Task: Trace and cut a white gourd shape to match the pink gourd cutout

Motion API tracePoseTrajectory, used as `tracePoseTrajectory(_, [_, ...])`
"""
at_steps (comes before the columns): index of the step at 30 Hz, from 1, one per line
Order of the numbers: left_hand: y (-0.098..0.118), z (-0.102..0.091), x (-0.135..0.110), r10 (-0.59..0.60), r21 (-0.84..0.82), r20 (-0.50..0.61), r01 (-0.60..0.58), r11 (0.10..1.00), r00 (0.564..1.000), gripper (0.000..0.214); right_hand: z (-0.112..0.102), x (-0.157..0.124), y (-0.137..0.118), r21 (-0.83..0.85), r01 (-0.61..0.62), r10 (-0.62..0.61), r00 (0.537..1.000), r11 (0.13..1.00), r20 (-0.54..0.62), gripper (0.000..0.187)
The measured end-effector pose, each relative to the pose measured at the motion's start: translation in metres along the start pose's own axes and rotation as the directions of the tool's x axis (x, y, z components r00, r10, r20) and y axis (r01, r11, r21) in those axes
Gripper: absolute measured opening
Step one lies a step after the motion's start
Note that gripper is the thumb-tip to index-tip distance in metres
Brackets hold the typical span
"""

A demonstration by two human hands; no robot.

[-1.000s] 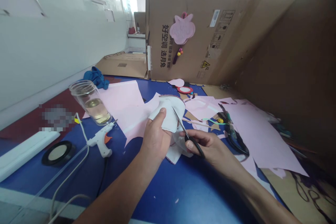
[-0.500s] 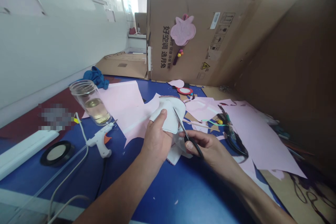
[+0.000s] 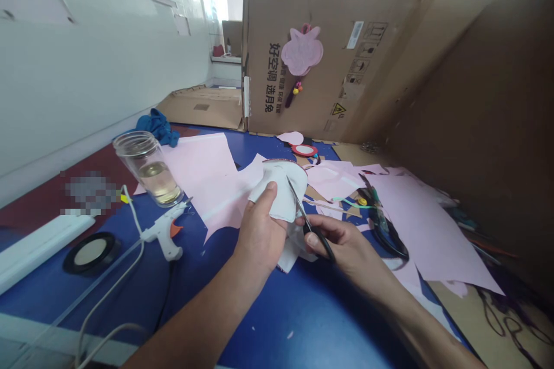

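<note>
My left hand (image 3: 262,222) is closed on a white fabric piece (image 3: 280,184) with a dark stitched-looking edge, its thumb pressed on top. In my right hand (image 3: 335,236) is a pair of scissors (image 3: 318,235) with black handles, fingers wrapped round them. The scissor blades point up and away, lying against the right part of the white piece. More white material (image 3: 291,249) hangs below my left hand; whether it is the same piece I cannot tell. Pink sheets (image 3: 225,199) lie on the blue table behind my hands.
To the left are a glue gun (image 3: 164,232), a glass jar (image 3: 158,176) of yellowish liquid and a black tape roll (image 3: 90,252). Black-handled pliers (image 3: 383,225) and a large pink sheet (image 3: 433,230) lie right. A cardboard box (image 3: 333,98) stands behind, with a pink shape (image 3: 302,52) hung on it.
The white piece and my left hand have shifted very slightly to the right. The scissors stay nearly in the same place against the piece.
</note>
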State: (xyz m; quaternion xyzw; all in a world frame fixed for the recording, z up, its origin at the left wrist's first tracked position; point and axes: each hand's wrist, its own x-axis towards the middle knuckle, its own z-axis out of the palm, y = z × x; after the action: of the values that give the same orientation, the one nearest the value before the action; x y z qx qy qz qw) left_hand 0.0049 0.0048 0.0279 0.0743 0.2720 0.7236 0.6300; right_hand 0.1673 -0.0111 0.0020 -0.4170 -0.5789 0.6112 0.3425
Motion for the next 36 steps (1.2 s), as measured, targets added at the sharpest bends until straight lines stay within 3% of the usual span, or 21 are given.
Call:
tracePoseTrajectory(7, [0.005,0.0,0.002,-0.04,-0.041,0.067,0.043,0.998,0.997,0.032,0.001,-0.001,-0.006,-0.024,0.013,-0.014,1.0,1.0,-0.013,0.052])
tracePoseTrajectory(12, [0.012,0.001,0.006,-0.089,-0.032,0.008,0.089,0.996,0.996,0.028,0.001,-0.003,-0.011,-0.052,0.005,-0.005,1.0,0.999,-0.014,0.055])
tracePoseTrajectory(27, [0.001,-0.001,-0.001,-0.101,-0.024,0.055,0.102,0.994,0.993,0.017,0.003,0.0,-0.009,0.016,0.012,-0.012,1.0,1.0,-0.028,0.055])
tracePoseTrajectory(36, [0.001,0.002,-0.004,-0.137,-0.037,-0.002,0.137,0.99,0.991,0.022,0.005,-0.002,-0.01,0.036,0.011,-0.01,0.999,0.999,-0.031,0.053])
